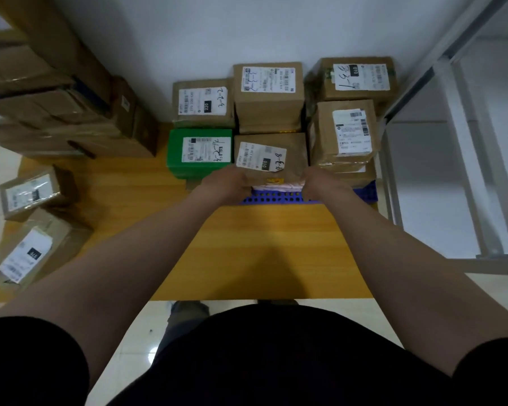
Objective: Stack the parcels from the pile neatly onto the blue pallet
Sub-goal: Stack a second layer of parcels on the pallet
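A brown parcel point(272, 156) with a white label sits at the front middle of the blue pallet point(276, 197), on top of a pale pink package point(276, 186). My left hand point(228, 180) grips its front left corner and my right hand point(320, 180) grips its front right corner. Around it on the pallet stand a green parcel point(200, 150) to the left and several brown labelled parcels behind and to the right. The pile of brown parcels point(56, 106) stands at the far left.
Two loose labelled parcels point(30, 191) point(33, 250) lie on the wooden floor panel point(261, 244) at the left. A white wall is behind the pallet. A metal frame with glass point(440, 142) runs along the right side.
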